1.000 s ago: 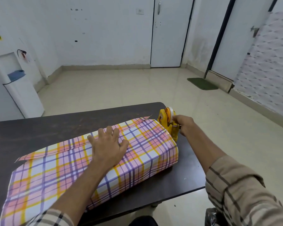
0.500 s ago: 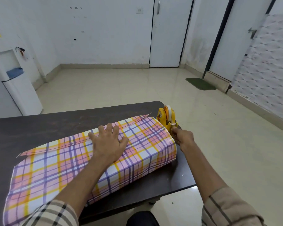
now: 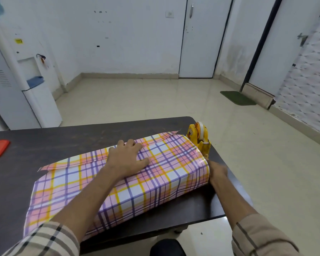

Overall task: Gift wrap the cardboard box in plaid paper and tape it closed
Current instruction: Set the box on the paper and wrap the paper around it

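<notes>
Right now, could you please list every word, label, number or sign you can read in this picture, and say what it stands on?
Nothing here can be read.
Small yellow sticker on the white water dispenser: too blurred to read.
Round label on the yellow tape dispenser: too small to read.

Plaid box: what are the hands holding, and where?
The left hand presses flat on top of the plaid-wrapped box, gripping nothing. The right hand sits blurred at the box's right end; whether it holds anything cannot be told.
</notes>
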